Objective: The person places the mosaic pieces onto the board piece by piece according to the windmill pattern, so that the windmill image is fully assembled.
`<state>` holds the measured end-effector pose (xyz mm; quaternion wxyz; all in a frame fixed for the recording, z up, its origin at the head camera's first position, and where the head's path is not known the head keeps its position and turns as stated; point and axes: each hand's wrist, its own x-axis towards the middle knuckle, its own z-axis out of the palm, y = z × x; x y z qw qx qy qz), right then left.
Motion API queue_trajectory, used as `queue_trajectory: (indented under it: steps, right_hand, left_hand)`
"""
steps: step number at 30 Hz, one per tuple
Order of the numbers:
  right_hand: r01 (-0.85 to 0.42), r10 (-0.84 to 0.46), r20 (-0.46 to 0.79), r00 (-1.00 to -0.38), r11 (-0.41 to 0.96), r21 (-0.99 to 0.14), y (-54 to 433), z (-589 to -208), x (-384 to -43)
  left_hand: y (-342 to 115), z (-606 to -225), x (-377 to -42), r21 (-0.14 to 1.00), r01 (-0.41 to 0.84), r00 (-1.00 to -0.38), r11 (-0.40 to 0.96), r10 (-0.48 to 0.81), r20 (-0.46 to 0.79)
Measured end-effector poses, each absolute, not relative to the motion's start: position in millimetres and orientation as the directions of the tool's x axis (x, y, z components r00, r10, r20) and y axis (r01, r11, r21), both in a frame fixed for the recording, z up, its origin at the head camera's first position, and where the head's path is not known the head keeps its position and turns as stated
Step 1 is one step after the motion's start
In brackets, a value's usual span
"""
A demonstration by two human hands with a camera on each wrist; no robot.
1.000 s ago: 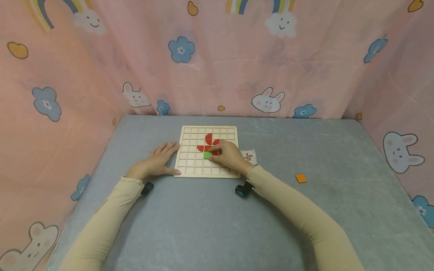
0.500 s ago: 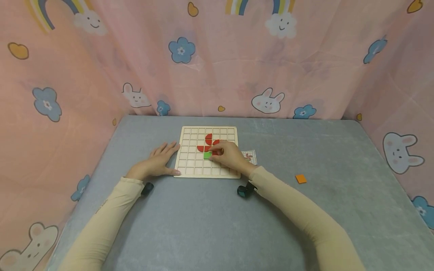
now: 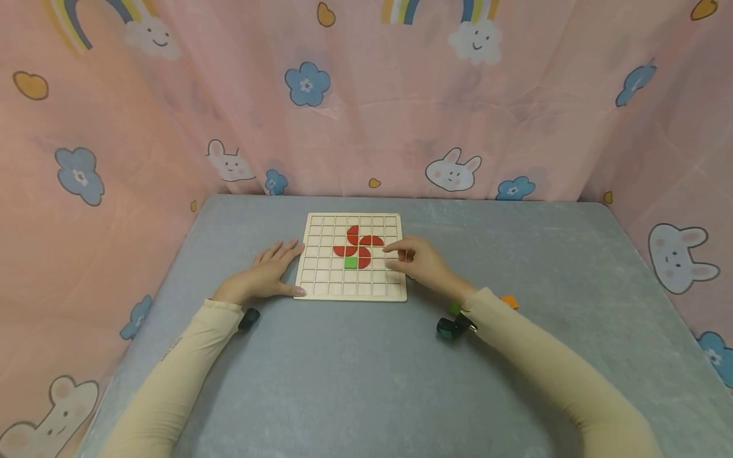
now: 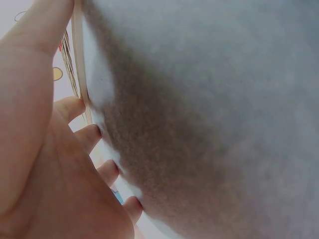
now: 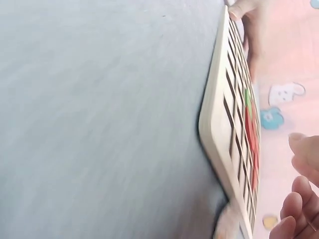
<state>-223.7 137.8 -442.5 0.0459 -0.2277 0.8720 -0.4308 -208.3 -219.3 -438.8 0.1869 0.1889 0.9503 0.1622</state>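
Note:
A square wooden grid board lies near the middle of the table. On it, several red quarter-circle pieces form a pinwheel, and a green square tile fills one cell below it. My left hand, fingers spread, touches the board's left edge. Over the right edge is my right hand, thumb and fingers loosely bent and apart, nothing visible between them. In the right wrist view its fingers show beside the board.
An orange square tile lies behind the right forearm, which partly covers it. A bit of a green piece shows by the right wrist. Pink patterned curtains stand around the grey table.
My right hand has moved right, off the pinwheel, uncovering red pieces. The small picture card by the board is now hidden behind it. The left hand stays put.

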Motion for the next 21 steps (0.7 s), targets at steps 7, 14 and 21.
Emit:
queue_trajectory:
  steps: [7, 14, 21]
  right_hand:
    - [-0.361, -0.401, 0.133, -0.906, 0.571, -0.738, 192.6, -436.5, -209.1]
    - [-0.354, -0.346, 0.160, -0.925, 0.623, -0.698, 251.4, -442.1, -193.6]
    - [-0.318, -0.312, 0.138, -0.940, 0.654, -0.686, 298.5, -445.7, -178.3]
  left_hand:
    - [-218.0, -437.4, -208.1, 0.385, 0.293, -0.859, 0.875, 0.418, -0.296]
    - [-218.0, -439.2, -208.7, 0.378, 0.300, -0.859, 0.876, 0.421, -0.292]
    - [-217.3, -438.5, -209.7, 0.369, 0.291, -0.859, 0.883, 0.411, -0.305]
